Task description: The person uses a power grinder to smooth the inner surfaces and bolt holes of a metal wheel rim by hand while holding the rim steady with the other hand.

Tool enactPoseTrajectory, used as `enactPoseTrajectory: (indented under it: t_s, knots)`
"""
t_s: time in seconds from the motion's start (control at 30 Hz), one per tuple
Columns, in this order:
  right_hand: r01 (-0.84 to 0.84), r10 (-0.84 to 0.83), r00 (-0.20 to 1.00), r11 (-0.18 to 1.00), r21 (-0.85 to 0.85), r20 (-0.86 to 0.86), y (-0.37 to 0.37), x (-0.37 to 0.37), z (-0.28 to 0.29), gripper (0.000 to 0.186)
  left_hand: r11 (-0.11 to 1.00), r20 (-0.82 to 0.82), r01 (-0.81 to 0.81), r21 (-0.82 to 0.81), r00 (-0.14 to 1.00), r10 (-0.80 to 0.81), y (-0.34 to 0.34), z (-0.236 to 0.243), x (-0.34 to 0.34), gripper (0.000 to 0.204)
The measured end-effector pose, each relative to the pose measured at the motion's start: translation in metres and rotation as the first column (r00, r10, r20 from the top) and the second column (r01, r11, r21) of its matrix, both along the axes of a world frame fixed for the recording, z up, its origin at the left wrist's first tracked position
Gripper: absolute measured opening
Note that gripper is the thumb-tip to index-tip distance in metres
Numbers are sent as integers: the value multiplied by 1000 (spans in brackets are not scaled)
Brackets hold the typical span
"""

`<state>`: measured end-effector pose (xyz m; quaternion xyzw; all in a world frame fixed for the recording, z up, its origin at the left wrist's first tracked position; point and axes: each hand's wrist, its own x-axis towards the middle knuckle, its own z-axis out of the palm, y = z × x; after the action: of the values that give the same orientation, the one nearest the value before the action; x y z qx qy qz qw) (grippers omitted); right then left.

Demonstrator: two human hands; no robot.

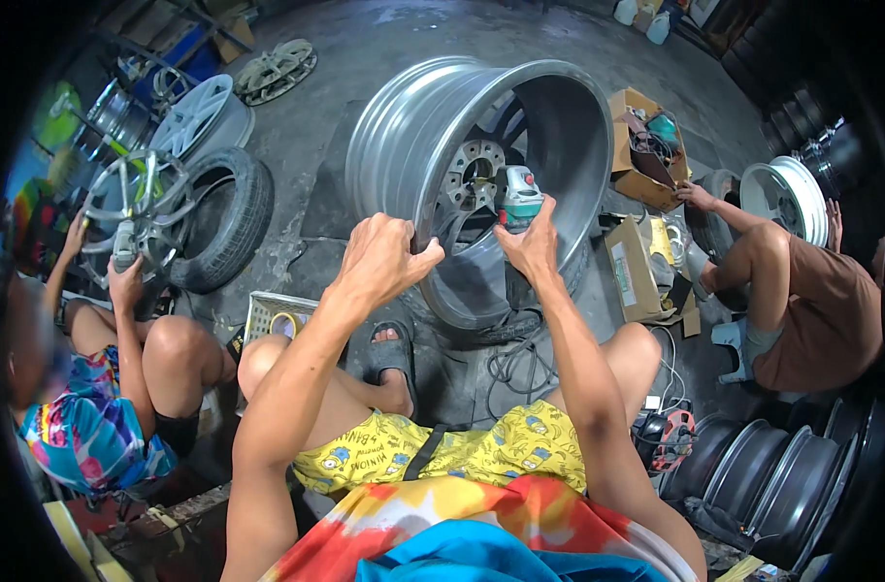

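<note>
A large silver car wheel rim (394, 121) stands on its edge in front of me, its open side turned toward me and to the right. At its near left lip is my left hand (389, 254), closed over the edge with the thumb pointing right. My right hand (533, 238) is wrapped round a green and grey angle grinder (521, 199), which reaches into the wheel's hollow. The grinder's working end is hidden from view. Behind it show the wheel's hub and spokes (475, 175). A tyre (510, 328) lies under the wheel.
Left, a person (98, 427) works on a spoked wheel (142, 204) beside a tyre (224, 218). Right, another person (811, 310) handles a rim (784, 199). Cardboard boxes (632, 281) stand nearby. Black cables (520, 373) lie at my feet. Several rims (753, 466) sit lower right.
</note>
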<state>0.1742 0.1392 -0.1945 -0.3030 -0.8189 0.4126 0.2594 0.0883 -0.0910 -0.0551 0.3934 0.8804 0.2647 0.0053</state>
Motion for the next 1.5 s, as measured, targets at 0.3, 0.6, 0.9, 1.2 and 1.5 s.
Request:
enactPoseTrajectory:
  t_s: [0.3,0.6,0.9,1.2,1.5]
  knots:
    - [-8,19,996,992,123,-91,11,9,10,83,1000,30,2,-26,1000,-1,0,3,3,52]
    - [11,-8,1000,993,119,-29,-2,9,-4,86,1000,25,-3,-25,1000,4,-5,-1,5,51]
    - [42,-38,998,994,-96,52,-9,12,-2,83,1000,-17,7,15,1000,-7,-8,-7,5,52]
    - [135,-103,991,845,-517,90,13,5,-39,94,1000,22,-8,-26,1000,9,-5,0,5,51]
    - [46,-39,997,993,-111,60,4,16,5,84,998,52,-21,-55,998,24,-7,5,10,48]
